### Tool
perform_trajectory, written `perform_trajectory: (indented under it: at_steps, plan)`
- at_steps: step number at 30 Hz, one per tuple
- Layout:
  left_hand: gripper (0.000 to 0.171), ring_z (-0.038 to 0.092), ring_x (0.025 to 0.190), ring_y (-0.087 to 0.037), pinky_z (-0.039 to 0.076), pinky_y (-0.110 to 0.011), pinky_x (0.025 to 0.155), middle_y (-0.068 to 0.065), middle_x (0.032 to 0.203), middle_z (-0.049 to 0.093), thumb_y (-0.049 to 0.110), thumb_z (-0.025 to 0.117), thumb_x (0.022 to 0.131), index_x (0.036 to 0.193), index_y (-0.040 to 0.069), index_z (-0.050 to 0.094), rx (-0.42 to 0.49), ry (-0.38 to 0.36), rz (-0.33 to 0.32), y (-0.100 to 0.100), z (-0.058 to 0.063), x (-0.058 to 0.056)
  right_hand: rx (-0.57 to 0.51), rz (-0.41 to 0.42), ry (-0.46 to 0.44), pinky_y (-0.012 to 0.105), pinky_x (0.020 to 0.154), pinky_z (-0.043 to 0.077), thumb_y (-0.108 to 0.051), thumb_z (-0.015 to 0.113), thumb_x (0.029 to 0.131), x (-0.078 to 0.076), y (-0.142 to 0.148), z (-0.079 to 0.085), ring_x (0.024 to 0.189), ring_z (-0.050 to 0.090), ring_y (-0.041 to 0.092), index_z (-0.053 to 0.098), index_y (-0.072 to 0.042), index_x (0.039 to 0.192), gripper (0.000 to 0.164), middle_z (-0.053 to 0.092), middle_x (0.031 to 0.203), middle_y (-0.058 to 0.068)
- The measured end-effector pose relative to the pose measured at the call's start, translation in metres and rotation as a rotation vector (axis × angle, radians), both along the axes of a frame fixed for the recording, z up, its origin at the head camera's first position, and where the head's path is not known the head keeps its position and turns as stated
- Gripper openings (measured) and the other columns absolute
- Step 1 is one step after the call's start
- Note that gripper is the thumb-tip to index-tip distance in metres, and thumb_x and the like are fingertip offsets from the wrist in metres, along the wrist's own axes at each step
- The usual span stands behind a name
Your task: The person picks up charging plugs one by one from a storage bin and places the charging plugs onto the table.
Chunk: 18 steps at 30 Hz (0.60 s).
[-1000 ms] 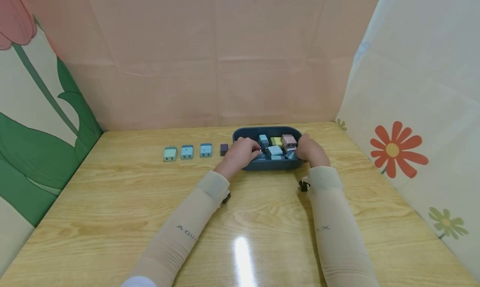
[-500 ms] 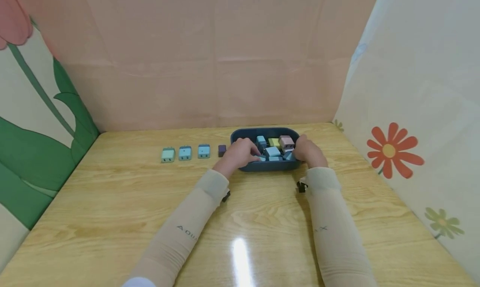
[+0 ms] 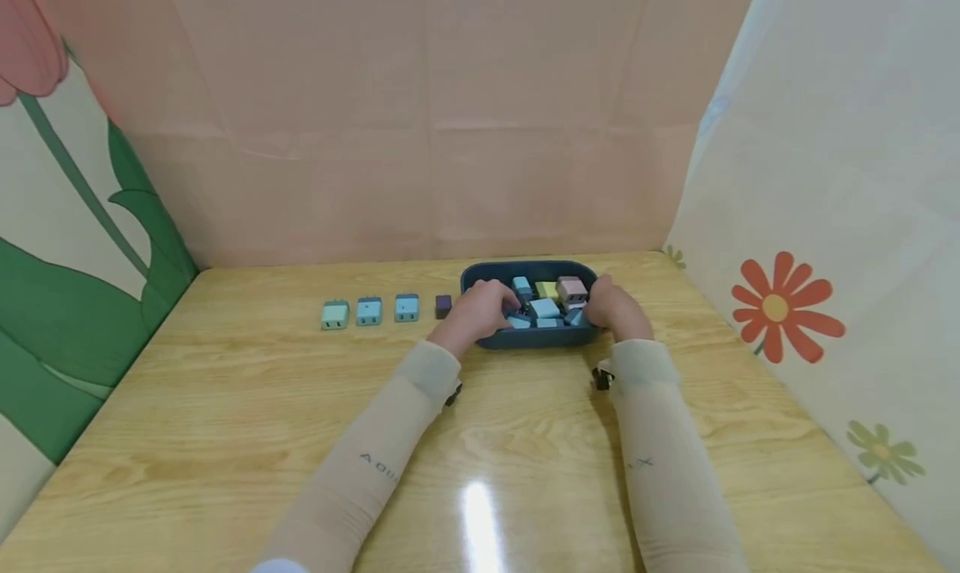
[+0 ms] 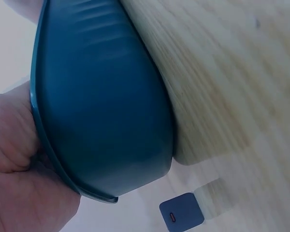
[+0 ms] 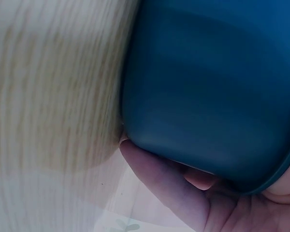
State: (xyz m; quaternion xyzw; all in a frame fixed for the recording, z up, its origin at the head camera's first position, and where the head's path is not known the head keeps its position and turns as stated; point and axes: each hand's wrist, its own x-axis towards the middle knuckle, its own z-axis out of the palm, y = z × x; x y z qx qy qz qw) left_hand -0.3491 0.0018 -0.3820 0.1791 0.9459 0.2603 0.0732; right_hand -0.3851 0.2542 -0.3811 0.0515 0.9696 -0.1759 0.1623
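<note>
The bin [image 3: 536,338] of chargers [image 3: 544,309], far on the table [image 3: 225,406], is gripped at its right end by the right hand [image 3: 617,308]; whether anything is pinched by the left hand [image 3: 482,311], inside, cannot be told. Lifting is best done singly, the bin braced.

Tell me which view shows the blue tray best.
The head view: it shows the blue tray from above, with chargers inside. Both wrist views show only its outer wall and rim, close up.
</note>
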Motion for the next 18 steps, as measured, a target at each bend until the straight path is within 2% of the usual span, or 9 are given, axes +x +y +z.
perform_trajectory:
  at_steps: [4,9,18]
  plan:
    - [0.042,0.069,0.130,-0.021,0.060,-0.040,0.112,-0.005,0.142,0.073,0.010,0.076,0.102,0.143,0.016,0.072,-0.028,-0.005,-0.042,0.000,0.002,-0.001,0.000,-0.002,-0.001,0.050,0.098,0.053,-0.008,0.043,0.110,0.001,0.000,-0.001,0.118,0.055,0.042,0.005,0.019,0.162,0.070,0.043,0.154,0.042]
    - [0.044,0.066,0.136,-0.023,0.058,-0.042,0.114,-0.005,0.147,0.070,0.008,0.074,0.103,0.146,0.016,0.070,-0.029,-0.024,-0.083,-0.001,0.001,-0.004,0.000,0.003,0.004,0.049,0.097,0.054,-0.008,0.044,0.110,0.002,0.000,0.000,0.117,0.057,0.041,0.008,0.019,0.162,0.068,0.046,0.153,0.041]
    - [0.039,0.065,0.139,-0.022,0.059,-0.040,0.113,-0.003,0.150,0.069,0.008,0.074,0.104,0.141,0.019,0.074,-0.033,-0.022,-0.137,-0.004,-0.003,-0.010,-0.012,0.018,0.005,0.050,0.095,0.055,-0.008,0.043,0.111,0.003,0.000,0.002,0.115,0.057,0.041,0.007,0.020,0.162,0.069,0.047,0.151,0.041]
